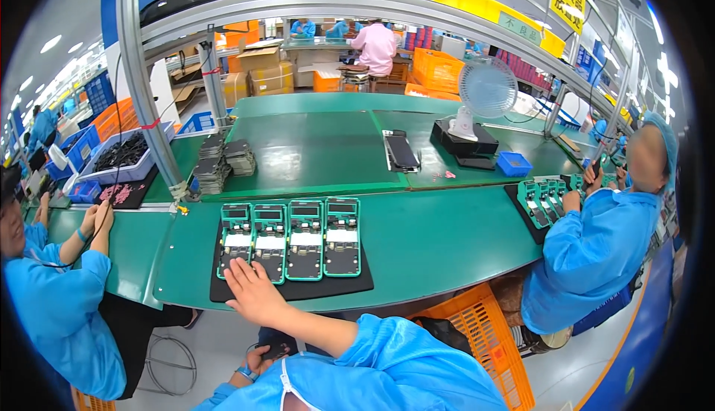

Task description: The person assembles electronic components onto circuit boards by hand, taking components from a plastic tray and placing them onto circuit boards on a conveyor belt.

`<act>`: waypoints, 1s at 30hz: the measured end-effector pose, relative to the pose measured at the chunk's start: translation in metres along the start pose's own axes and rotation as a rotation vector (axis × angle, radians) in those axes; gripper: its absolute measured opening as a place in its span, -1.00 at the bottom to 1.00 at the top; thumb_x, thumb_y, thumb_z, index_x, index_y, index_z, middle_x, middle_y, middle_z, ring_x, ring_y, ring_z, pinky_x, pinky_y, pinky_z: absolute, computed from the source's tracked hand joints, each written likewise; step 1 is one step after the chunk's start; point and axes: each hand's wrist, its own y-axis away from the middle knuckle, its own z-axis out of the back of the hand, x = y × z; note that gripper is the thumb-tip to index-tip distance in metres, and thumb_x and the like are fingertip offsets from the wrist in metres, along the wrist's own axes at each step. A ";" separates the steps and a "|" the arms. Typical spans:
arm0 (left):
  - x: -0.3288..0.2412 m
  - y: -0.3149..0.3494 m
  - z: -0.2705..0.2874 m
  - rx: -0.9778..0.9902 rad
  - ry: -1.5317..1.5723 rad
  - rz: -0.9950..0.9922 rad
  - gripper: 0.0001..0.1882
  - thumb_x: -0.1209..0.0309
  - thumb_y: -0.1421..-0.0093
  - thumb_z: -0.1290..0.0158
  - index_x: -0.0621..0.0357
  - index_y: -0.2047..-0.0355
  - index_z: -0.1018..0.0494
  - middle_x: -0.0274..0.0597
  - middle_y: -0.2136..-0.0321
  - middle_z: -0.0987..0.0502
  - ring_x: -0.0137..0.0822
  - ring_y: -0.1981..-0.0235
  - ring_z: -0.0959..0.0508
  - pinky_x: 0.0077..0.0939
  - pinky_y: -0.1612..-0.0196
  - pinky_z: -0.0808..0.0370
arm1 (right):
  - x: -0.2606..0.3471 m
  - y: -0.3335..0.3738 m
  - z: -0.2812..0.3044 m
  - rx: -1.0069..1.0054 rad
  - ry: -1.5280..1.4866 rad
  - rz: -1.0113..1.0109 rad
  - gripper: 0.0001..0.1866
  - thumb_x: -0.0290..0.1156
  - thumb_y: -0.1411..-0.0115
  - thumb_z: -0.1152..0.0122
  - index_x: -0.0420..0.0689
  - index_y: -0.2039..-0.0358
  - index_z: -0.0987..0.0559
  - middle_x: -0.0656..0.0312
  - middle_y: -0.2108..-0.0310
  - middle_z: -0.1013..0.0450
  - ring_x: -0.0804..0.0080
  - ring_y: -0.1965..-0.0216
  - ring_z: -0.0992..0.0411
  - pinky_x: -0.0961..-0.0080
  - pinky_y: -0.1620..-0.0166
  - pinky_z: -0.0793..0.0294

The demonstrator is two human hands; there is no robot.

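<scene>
Several opened phone-like devices with green frames lie side by side on a black mat, their circuit boards and pale strips exposed. My right hand reaches across to the left, fingers spread, over the lower ends of the two leftmost devices; whether it touches them is hard to judge. Below the table edge, my left hand, with a band on its wrist, is curled around something dark that is mostly hidden.
Left of centre stand stacks of grey flat parts. Farther back are a dark phone-like slab, a fan and a blue bin. Co-workers sit at both sides. An orange crate stands below the table edge.
</scene>
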 end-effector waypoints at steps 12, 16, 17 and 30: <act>0.000 -0.011 0.026 0.279 0.434 0.170 -0.45 0.36 -0.28 0.23 0.46 -0.21 -0.04 0.25 -0.15 -0.24 0.13 -0.15 -0.31 -0.03 -0.23 -0.23 | 0.002 -0.002 0.001 -0.042 -0.005 0.016 -0.29 -0.07 -0.15 -0.09 -0.34 -0.16 -0.25 -0.15 -0.19 -0.14 -0.02 -0.26 -0.05 0.04 -0.25 0.03; 0.002 -0.007 0.022 0.266 0.449 0.167 -0.46 0.35 -0.29 0.23 0.45 -0.20 -0.06 0.25 -0.15 -0.24 0.13 -0.16 -0.29 -0.04 -0.24 -0.21 | 0.003 -0.001 0.002 -0.041 -0.002 0.024 -0.29 -0.07 -0.15 -0.09 -0.34 -0.15 -0.25 -0.15 -0.19 -0.15 -0.02 -0.26 -0.05 0.04 -0.25 0.03; 0.001 -0.007 0.022 0.265 0.453 0.158 -0.46 0.35 -0.29 0.23 0.45 -0.20 -0.06 0.25 -0.15 -0.24 0.13 -0.16 -0.29 -0.04 -0.24 -0.21 | 0.003 -0.002 0.002 -0.045 -0.004 0.026 -0.29 -0.07 -0.15 -0.10 -0.34 -0.16 -0.25 -0.15 -0.19 -0.15 -0.02 -0.26 -0.05 0.04 -0.25 0.03; 0.004 -0.005 0.022 0.278 0.354 0.155 -0.45 0.34 -0.26 0.18 0.40 -0.20 -0.09 0.20 -0.15 -0.26 0.08 -0.18 -0.28 -0.06 -0.26 -0.18 | 0.009 0.000 0.005 -0.006 0.040 0.018 -0.31 -0.04 -0.18 -0.05 -0.27 -0.18 -0.25 -0.13 -0.21 -0.15 0.03 -0.28 -0.05 0.05 -0.26 0.04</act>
